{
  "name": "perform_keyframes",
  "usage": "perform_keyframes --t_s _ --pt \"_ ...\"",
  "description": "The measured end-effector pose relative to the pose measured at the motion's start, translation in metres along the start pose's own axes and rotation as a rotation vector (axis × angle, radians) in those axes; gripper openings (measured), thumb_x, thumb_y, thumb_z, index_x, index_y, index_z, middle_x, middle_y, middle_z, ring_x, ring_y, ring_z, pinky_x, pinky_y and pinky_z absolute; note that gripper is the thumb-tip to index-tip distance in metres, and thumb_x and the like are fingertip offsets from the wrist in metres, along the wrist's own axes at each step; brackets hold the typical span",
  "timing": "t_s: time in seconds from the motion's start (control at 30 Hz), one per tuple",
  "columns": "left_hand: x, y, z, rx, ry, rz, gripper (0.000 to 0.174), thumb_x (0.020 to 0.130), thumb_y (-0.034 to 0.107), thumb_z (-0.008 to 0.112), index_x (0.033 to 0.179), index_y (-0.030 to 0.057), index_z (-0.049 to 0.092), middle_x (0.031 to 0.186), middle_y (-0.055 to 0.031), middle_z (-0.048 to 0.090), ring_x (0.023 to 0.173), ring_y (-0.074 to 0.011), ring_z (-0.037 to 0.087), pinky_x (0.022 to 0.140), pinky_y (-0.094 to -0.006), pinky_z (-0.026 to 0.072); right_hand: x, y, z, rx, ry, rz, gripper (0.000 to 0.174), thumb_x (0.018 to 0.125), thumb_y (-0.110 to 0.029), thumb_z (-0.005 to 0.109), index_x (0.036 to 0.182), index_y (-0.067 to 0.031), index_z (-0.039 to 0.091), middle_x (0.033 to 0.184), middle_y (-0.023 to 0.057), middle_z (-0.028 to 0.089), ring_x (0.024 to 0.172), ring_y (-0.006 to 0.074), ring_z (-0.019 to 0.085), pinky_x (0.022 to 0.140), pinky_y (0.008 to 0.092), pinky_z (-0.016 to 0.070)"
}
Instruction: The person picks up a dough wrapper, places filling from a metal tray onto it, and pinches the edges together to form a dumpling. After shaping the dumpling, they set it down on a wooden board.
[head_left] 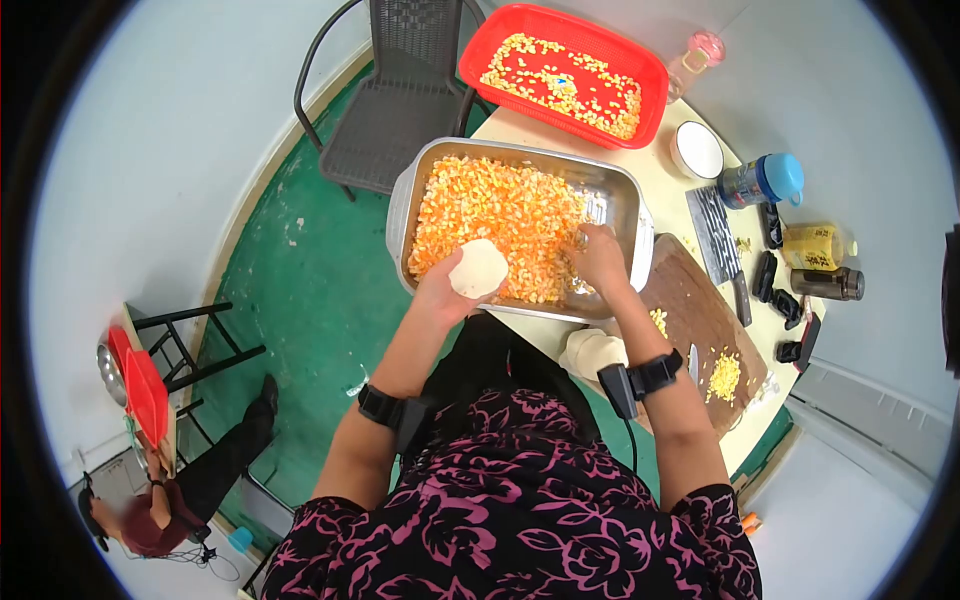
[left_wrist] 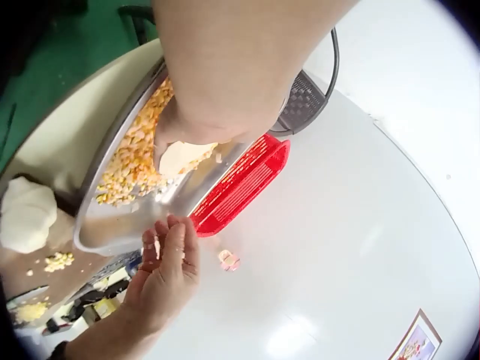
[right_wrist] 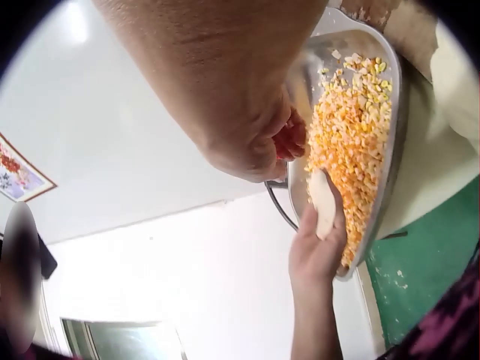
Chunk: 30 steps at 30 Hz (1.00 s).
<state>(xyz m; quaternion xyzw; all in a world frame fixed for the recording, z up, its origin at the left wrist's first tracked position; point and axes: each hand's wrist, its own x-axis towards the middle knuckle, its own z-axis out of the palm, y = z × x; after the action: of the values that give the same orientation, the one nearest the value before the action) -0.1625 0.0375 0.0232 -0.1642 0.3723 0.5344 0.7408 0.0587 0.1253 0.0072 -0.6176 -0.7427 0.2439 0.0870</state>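
Note:
My left hand (head_left: 445,290) holds a round, pale dough wrapper (head_left: 479,269) over the near side of a metal pan (head_left: 625,200). In the right wrist view the wrapper (right_wrist: 323,202) lies across the palm, held at its edges by thumb and fingers. Orange and yellow chopped filling (head_left: 490,205) covers most of the pan's floor. My right hand (head_left: 602,262) is at the filling's right edge, fingers pointing down. From the left wrist view, the right hand (left_wrist: 169,262) has curled fingers bunched with the thumb, pale bits between them. A stack of wrappers (head_left: 592,355) stands beside the pan.
A brown chopping board (head_left: 690,310) with chopped yellow bits and a cleaver (head_left: 715,235) lie right of the pan. Behind are a red basket (head_left: 565,125), a white bowl (head_left: 697,150) and several bottles. A chair (head_left: 375,130) stands back left; another person (head_left: 170,510) is at far left.

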Motion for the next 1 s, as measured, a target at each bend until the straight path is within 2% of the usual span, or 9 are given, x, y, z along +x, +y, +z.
perform_keyframes --t_s 0.13,0.27,0.4,0.5,0.6,0.7,0.8,0.9,1.0 --pt "-0.007 0.011 -0.011 0.002 0.004 -0.011 0.040 0.090 0.022 0.045 0.125 0.0032 0.039 0.125 -0.0178 0.045 0.116 -0.0348 0.043 0.094 -0.0549 0.0381 0.006 -0.019 0.023 0.135 -0.101 0.173 0.048 0.070 -0.028 0.070 0.107 0.0005 0.058 0.104 0.0239 0.056 0.100 0.0344 0.054 0.084 0.0378 0.0446" --pt "-0.002 0.017 -0.026 0.023 -0.004 -0.038 0.040 0.090 0.023 0.046 0.125 0.0044 0.040 0.125 -0.0165 0.045 0.115 -0.0342 0.045 0.094 -0.0543 0.0384 0.002 -0.036 0.034 0.172 -0.146 0.158 0.038 0.065 -0.015 0.071 0.099 -0.0041 0.061 0.102 0.0218 0.055 0.097 0.0323 0.055 0.082 0.0360 0.0457" --pt "0.000 0.024 -0.020 0.060 -0.050 -0.071 0.040 0.090 0.023 0.046 0.124 0.0035 0.041 0.124 -0.0159 0.047 0.115 -0.0323 0.046 0.095 -0.0514 0.0384 -0.001 -0.032 0.028 0.305 -0.174 0.153 0.026 0.064 -0.009 0.070 0.089 -0.0024 0.065 0.081 0.0165 0.062 0.075 0.0247 0.062 0.067 0.0321 0.0499" --pt "0.004 0.025 -0.013 0.064 -0.062 -0.074 0.040 0.090 0.023 0.046 0.124 0.0026 0.041 0.123 -0.0154 0.048 0.115 -0.0309 0.046 0.096 -0.0495 0.0378 -0.001 -0.018 0.031 0.673 -0.280 0.331 0.024 0.068 -0.003 0.069 0.090 0.0020 0.062 0.069 0.0088 0.060 0.063 0.0164 0.061 0.057 0.0264 0.0492" --pt "0.008 0.022 -0.005 0.068 -0.077 -0.078 0.039 0.091 0.023 0.045 0.124 0.0022 0.042 0.123 -0.0151 0.049 0.115 -0.0298 0.046 0.097 -0.0485 0.0371 -0.006 -0.019 0.023 1.019 -0.332 0.478 0.022 0.071 0.000 0.067 0.091 0.0048 0.060 0.071 0.0051 0.059 0.060 0.0114 0.059 0.053 0.0225 0.0473" --pt "0.016 0.015 0.001 0.063 -0.085 -0.084 0.039 0.091 0.023 0.045 0.123 0.0025 0.042 0.123 -0.0147 0.049 0.115 -0.0291 0.047 0.097 -0.0479 0.0369 -0.011 -0.029 0.004 1.008 -0.366 0.456 0.021 0.074 0.003 0.063 0.095 0.0008 0.059 0.077 0.0044 0.060 0.070 0.0127 0.060 0.062 0.0227 0.0510" --pt "0.022 0.008 0.008 0.088 -0.099 -0.102 0.038 0.091 0.024 0.045 0.123 0.0028 0.042 0.122 -0.0140 0.049 0.113 -0.0282 0.047 0.096 -0.0472 0.0374 -0.017 -0.042 -0.004 1.012 -0.305 0.293 0.019 0.073 -0.001 0.066 0.091 0.0037 0.061 0.073 0.0057 0.060 0.059 0.0110 0.059 0.053 0.0220 0.0472" --pt "0.031 0.000 0.011 0.132 -0.194 -0.137 0.038 0.091 0.026 0.044 0.122 0.0033 0.043 0.119 -0.0125 0.051 0.111 -0.0265 0.049 0.095 -0.0446 0.0385 -0.020 -0.062 -0.010 0.889 -0.335 0.170 0.021 0.073 -0.004 0.066 0.093 0.0011 0.062 0.074 0.0089 0.062 0.060 0.0131 0.060 0.056 0.0241 0.0478" --pt "0.036 -0.004 0.014 0.107 -0.295 -0.166 0.038 0.091 0.027 0.044 0.121 0.0032 0.044 0.118 -0.0121 0.051 0.110 -0.0258 0.050 0.095 -0.0424 0.0391 -0.024 -0.091 -0.022 0.458 -0.177 0.014 0.025 0.072 -0.007 0.066 0.096 -0.0010 0.063 0.076 0.0134 0.063 0.065 0.0177 0.061 0.061 0.0276 0.0481"
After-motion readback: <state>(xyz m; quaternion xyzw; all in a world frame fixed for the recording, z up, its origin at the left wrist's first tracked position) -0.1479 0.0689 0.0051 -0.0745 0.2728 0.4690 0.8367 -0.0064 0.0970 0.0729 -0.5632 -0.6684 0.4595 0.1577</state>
